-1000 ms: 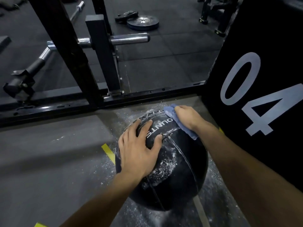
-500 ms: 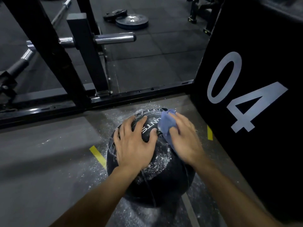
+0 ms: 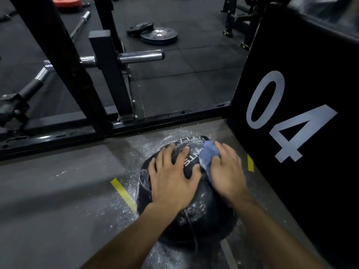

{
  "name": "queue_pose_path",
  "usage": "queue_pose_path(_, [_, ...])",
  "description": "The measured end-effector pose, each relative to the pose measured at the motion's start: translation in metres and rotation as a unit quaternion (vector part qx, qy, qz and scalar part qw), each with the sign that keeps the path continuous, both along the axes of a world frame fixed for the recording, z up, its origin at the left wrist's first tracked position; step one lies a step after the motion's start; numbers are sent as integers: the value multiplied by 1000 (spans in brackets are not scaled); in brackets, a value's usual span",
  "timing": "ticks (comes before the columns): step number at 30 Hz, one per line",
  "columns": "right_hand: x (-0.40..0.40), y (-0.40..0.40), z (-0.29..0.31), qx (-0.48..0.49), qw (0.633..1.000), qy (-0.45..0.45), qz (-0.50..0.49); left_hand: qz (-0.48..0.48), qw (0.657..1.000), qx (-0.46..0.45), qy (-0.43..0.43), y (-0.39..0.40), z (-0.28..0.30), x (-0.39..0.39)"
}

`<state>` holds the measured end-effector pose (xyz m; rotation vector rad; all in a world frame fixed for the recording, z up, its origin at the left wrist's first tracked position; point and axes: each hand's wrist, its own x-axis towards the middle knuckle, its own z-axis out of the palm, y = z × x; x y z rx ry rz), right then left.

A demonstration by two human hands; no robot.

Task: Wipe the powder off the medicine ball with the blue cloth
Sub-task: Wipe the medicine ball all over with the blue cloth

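A black medicine ball [image 3: 206, 216] with white lettering sits on the grey floor, dusted with white powder on its near side. My left hand [image 3: 172, 179] lies flat on its top left, fingers spread. My right hand [image 3: 226, 171] presses the blue cloth [image 3: 208, 156] onto the ball's top right, with the cloth bunched under the fingers and palm. Most of the cloth is hidden beneath that hand.
A tall black box marked 04 [image 3: 303, 117] stands close on the right. A black rack frame [image 3: 120, 125] with a chrome bar peg [image 3: 141, 56] runs across just behind the ball. Weight plates [image 3: 158, 35] lie farther back. Spilled powder [image 3: 124, 208] and yellow tape [image 3: 123, 191] mark the floor.
My right hand has drawn the cloth from the ball's far right edge toward its top, beside my left hand. The left hand has stayed on the ball.
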<state>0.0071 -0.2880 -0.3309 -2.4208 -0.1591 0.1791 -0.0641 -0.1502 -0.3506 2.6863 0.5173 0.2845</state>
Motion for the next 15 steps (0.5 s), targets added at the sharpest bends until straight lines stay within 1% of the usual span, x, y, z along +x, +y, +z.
queue_pose_path(2, [28,2,16,-66,996,64,18,-9,1000,13,-6,-9,1,-3])
queue_pose_path(3, [37,5,26,-73,994,80,16,-19,1000,22,-9,-8,2,-2])
queue_pose_path(6, [53,5,43,-48,991,128,5,-83,995,46,-17,11,5,1])
queue_pose_path(8, [59,0,40,-11,989,145,2,-113,993,36,-25,22,2,5])
queue_pose_path(11, [61,-9,22,13,992,123,3,-108,994,7,-20,20,-6,14])
queue_pose_path(13, [46,-16,11,18,997,76,10,-106,994,2,-10,17,-8,22])
queue_pose_path(15, [17,-22,3,11,999,12,40,-100,995,-6,-3,18,-6,30])
